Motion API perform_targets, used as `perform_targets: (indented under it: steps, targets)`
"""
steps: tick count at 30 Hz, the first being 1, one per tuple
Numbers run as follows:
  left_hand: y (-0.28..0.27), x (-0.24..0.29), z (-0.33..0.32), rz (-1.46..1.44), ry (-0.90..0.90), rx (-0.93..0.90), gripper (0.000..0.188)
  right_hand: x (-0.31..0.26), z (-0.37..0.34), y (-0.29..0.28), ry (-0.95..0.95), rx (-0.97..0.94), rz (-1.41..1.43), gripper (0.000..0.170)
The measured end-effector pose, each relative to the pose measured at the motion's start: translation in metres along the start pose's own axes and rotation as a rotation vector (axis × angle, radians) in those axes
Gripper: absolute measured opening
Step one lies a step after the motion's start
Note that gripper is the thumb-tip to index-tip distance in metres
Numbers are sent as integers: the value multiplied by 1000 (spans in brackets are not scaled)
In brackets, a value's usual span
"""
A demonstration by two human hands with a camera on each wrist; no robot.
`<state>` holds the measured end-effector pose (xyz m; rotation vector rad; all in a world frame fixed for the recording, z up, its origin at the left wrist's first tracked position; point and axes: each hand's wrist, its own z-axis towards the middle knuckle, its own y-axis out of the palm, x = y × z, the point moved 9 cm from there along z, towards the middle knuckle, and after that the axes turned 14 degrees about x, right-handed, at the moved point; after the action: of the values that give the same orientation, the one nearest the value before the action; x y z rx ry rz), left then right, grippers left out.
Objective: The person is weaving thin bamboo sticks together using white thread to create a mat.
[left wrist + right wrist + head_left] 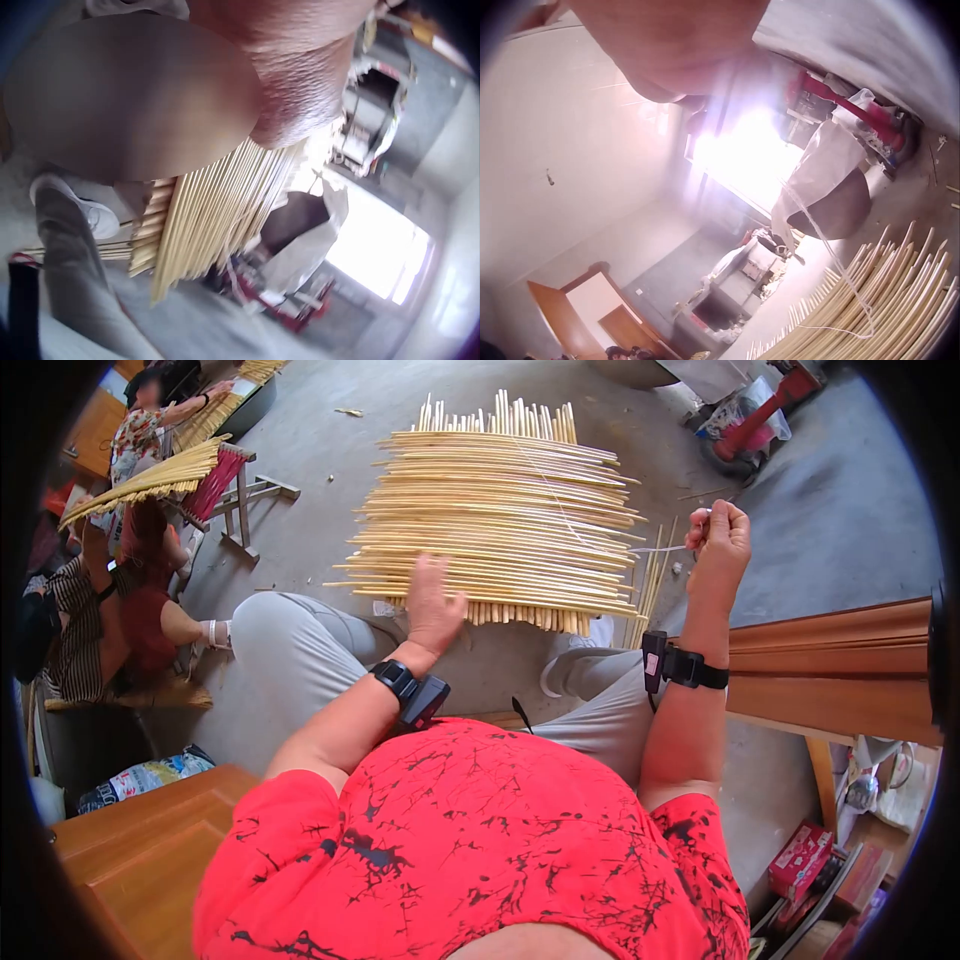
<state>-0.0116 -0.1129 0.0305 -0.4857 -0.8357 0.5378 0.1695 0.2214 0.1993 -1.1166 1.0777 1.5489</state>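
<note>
Principal item: a broad stack of pale, thin sticks (pixel 490 510), between the seated person's knees; layers crossed, uneven ends projecting on all sides. Its support: hidden.

Second item: one white cord (pixel 660 549), running from the raised hand to the stack's right edge, then slantwise over the upper sticks toward the far edge; a bend in it lies on the sticks in the right wrist view.

Left hand (pixel 432 605): open, resting on the sticks at the near edge, left of its middle; no grasp seen.
Right hand (pixel 722 535): raised beyond the right edge, fingers curled, pinching the cord.

Step in hand, as judged: drawing out the cord while the left hand steadies the layer. Such a move calls for even tension on the cord and light pressure on the sticks.

Possible hindrances: the projecting stick ends, on which the cord could catch; the wooden furniture (pixel 830 660) near the right forearm.

Surroundings: loose sticks (pixel 652 595) on the floor off the right edge; a red machine (pixel 765 425) beyond the far right corner; to the left, other people and a wooden frame (pixel 240 515) beside further sticks (pixel 160 480); red boxes (pixel 800 858), lower right.
</note>
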Motion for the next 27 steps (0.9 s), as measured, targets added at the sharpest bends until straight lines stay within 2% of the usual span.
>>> perform_targets:
  steps: [2,3,5,6,8,15,27]
  targets:
    - [32,51,-10,-63,322,-300,66,-5,1,-4,-11,31,73,12]
    - [42,59,-12,-69,330,-299,66,-9,1,-6,-16,53,150,12]
    - [85,72,-32,63,558,-554,75,-12,0,-6,-22,83,159,13]
    - [94,69,-31,62,571,-548,75,-12,0,-7,-17,107,162,13]
    - [118,59,-42,173,628,-703,79,-13,0,-8,-23,104,153,13]
    - [138,53,-37,187,659,-668,78,-13,-2,0,11,35,108,12]
    - [152,65,-5,113,674,-558,76,-9,-3,8,4,27,63,13]
